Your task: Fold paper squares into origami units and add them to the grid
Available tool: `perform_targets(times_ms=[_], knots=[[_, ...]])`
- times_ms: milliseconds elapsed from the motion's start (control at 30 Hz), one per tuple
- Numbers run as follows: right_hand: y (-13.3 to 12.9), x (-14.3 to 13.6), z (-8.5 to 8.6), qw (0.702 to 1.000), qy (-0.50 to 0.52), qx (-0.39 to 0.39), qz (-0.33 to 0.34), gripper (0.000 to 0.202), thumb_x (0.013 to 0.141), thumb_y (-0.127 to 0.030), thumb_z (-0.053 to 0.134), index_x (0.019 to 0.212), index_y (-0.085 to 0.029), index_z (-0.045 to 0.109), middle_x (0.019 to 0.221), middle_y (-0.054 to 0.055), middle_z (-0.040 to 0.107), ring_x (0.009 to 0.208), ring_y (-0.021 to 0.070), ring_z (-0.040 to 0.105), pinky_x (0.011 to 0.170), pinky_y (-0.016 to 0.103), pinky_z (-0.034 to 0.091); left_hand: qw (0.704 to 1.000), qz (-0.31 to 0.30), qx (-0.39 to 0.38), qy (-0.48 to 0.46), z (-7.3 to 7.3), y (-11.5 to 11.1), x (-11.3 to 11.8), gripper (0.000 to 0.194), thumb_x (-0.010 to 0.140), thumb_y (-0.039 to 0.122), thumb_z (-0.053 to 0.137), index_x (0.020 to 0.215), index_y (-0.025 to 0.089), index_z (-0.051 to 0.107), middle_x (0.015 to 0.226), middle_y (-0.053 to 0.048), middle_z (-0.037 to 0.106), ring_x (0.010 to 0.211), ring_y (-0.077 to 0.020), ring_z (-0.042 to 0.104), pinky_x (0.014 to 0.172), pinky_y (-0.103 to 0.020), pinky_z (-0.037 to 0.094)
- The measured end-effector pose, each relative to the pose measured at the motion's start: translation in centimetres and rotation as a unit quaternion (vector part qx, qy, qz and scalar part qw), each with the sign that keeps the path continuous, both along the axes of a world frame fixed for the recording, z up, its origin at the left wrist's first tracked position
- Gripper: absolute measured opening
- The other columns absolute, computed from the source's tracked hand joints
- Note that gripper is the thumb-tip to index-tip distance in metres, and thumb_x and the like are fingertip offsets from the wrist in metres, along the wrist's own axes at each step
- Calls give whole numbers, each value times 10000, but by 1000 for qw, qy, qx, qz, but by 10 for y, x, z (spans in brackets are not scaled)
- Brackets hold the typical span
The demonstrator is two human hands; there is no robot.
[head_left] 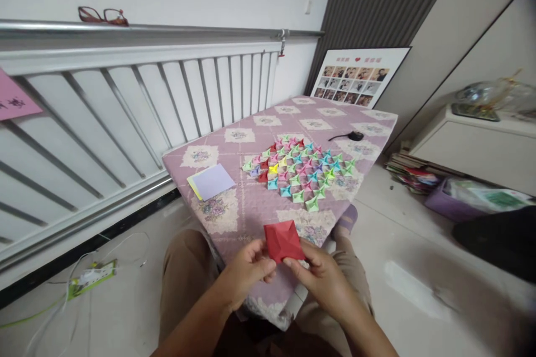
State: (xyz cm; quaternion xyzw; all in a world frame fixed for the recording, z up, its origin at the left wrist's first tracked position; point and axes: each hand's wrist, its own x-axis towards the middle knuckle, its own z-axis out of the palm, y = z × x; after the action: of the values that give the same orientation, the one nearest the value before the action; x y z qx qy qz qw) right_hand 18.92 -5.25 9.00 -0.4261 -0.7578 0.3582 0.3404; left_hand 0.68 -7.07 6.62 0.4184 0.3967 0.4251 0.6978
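A folded red paper with crease lines is held between my hands above the near end of the table. My left hand pinches its lower left edge, the thumb and fingers closed on it. At the right side, my right hand grips the lower right corner, thumb on top. Beyond it, several small folded paper pieces in green, pink, red, blue and yellow lie in slanting rows. To the left is a stack of flat paper sheets, lilac on top with yellow showing below.
The table has a pink floral cloth. A black object with a cord lies near its right edge. A white radiator runs along the left. A photo board leans behind. A power strip is on the floor.
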Motion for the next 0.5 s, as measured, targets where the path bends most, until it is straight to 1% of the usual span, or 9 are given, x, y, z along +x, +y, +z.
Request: perform_targets(times_ms=[100, 167, 233, 333, 433, 500], knots=[[-5, -3, -2, 999, -24, 33, -19, 200, 887, -348, 519, 796, -194, 609, 783, 29, 617, 753, 164, 572, 703, 266, 449, 999, 38, -4, 15, -3, -6, 10, 331, 760, 376, 640, 963, 120, 590, 681, 14, 530, 578, -83, 472, 591, -219, 394], [-9, -5, -4, 998, -31, 43, -34, 199, 887, -346, 516, 791, -195, 604, 789, 31, 615, 753, 165, 568, 702, 267, 447, 997, 63, 11, 45, -4, -7, 13, 286, 767, 368, 623, 915, 125, 592, 669, 18, 527, 561, -81, 459, 579, -217, 387], [-12, -7, -6, 998, -30, 41, -41, 198, 884, -352, 519, 794, -198, 605, 805, 33, 617, 777, 170, 568, 724, 270, 448, 994, 78, 26, 69, -6, -7, 14, 248, 772, 351, 608, 891, 134, 591, 710, 6, 552, 578, -85, 463, 591, -221, 391], [-14, -10, -9, 998, -7, 23, -56, 202, 875, -374, 534, 816, -198, 616, 843, 38, 623, 813, 177, 568, 748, 275, 446, 989, 89, 47, 107, -8, -8, 14, 192, 784, 305, 575, 884, 143, 597, 762, -6, 574, 626, -101, 474, 621, -229, 396], [-13, -11, -13, 995, 50, -10, -82, 212, 874, -389, 539, 889, -200, 634, 897, 44, 635, 849, 182, 570, 765, 276, 445, 981, 90, 76, 155, -8, -9, 14, 129, 782, 250, 557, 844, 145, 598, 768, -8, 585, 693, -121, 493, 668, -235, 396], [-13, -12, -16, 990, 88, -39, -99, 231, 874, -399, 538, 933, -200, 640, 890, 44, 643, 832, 182, 572, 754, 277, 449, 975, 89, 90, 181, -7, -10, 14, 101, 779, 233, 554, 814, 145, 592, 782, -12, 598, 721, -129, 504, 690, -239, 396]])
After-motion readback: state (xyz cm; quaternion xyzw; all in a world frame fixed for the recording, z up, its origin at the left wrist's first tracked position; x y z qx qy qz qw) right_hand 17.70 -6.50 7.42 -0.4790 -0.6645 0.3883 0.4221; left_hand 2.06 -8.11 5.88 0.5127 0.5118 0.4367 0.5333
